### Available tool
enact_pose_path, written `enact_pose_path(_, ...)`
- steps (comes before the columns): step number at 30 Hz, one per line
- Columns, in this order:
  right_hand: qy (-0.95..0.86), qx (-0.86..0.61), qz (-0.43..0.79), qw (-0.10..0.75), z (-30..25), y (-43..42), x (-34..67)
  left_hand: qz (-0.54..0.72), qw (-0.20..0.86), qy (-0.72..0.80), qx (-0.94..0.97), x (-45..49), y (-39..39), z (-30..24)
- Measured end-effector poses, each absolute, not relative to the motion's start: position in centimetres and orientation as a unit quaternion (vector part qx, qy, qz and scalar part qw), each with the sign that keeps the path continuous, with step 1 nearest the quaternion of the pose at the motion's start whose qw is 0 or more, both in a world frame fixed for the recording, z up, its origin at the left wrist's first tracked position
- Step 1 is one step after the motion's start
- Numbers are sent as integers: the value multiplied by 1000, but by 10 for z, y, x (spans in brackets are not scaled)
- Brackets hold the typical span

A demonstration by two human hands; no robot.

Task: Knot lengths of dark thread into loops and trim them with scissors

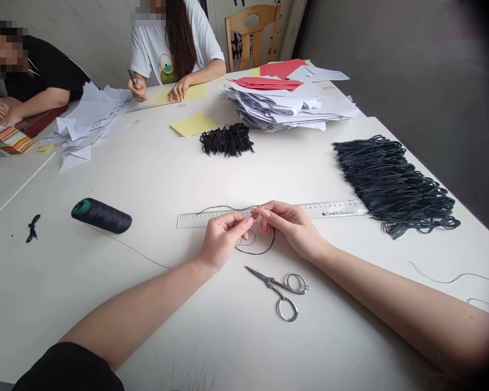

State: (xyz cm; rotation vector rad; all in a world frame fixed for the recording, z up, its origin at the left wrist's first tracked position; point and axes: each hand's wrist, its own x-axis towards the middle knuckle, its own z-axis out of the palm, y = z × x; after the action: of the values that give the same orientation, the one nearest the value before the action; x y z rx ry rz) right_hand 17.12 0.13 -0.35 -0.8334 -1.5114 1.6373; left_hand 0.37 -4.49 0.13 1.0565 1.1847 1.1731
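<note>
My left hand (225, 239) and my right hand (288, 225) meet at the fingertips above a clear ruler (330, 209). Both are closed in a pinch on a thin black cord (257, 253), which hangs in a loop below them. Another stretch of it arches over the ruler's left part. The exact spot where the fingertips grip is too small to make out. Just below the hands lie metal scissors (277, 285) with the blades slightly apart. Left of my left hand, a spool of black thread (106, 215) rests on its side, its loose thread running toward my forearm.
Black tassels (391, 182) lie in a large row at right, with a smaller black bundle (227, 139) farther back. Paper stacks (285, 106) stand behind. A knotted black cord piece (33, 228) lies far left. Across the white table (155, 326) one person writes; another sits left.
</note>
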Motion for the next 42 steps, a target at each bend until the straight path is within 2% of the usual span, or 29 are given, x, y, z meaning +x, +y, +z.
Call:
enact_pose_path(17,-653,-335,535,418,-7,-4,169,502,562,490,438,4,-44,-1)
enact_pose_path(25,-701,-364,464,402,-3,-6,170,482,547,504,464,5,-46,0)
enact_pose_path(31,-647,-388,496,430,-2,-5,168,475,547,507,468,4,-46,2)
enact_pose_path(35,-614,-426,519,415,-3,-4,168,491,542,515,448,5,-46,2)
enact_pose_path(42,-601,-384,568,411,-2,-3,168,508,535,523,427,6,-45,3)
